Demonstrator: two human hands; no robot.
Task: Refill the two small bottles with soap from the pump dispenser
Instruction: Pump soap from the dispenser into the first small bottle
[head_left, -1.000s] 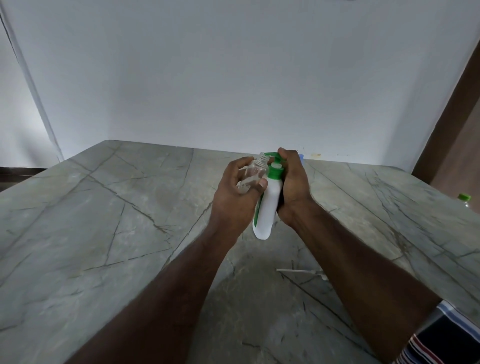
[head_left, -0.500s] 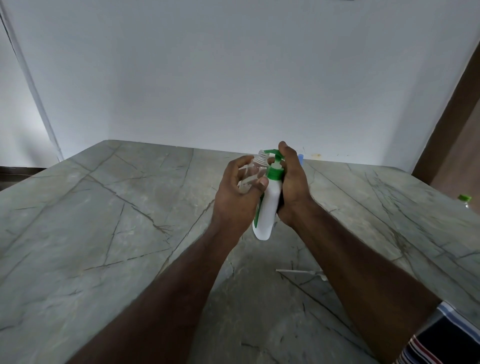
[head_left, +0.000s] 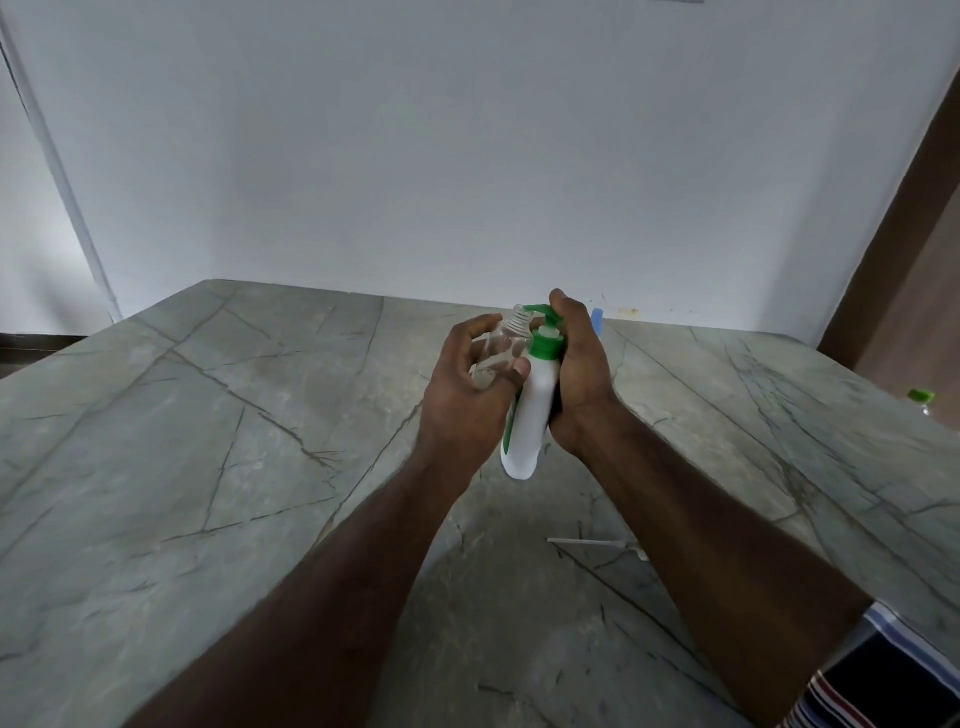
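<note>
Left hand (head_left: 470, 400) grip wraps small clear bottle (head_left: 496, 353) — right hand (head_left: 579, 374) grip holds pump dispenser (head_left: 532, 415), both above surface (head_left: 208, 467).

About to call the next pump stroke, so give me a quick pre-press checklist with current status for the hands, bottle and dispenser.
1. Left hand grips the small clear bottle: ok.
2. Bottle cap off, threaded neck exposed: ok.
3. Right hand holds the white pump dispenser, a finger on the green pump head: ok.
4. Nozzle tip over the bottle mouth: cannot tell.
5. Soap level in bottle: cannot tell.
6. Dispenser lifted off the marble table: ok.
</note>
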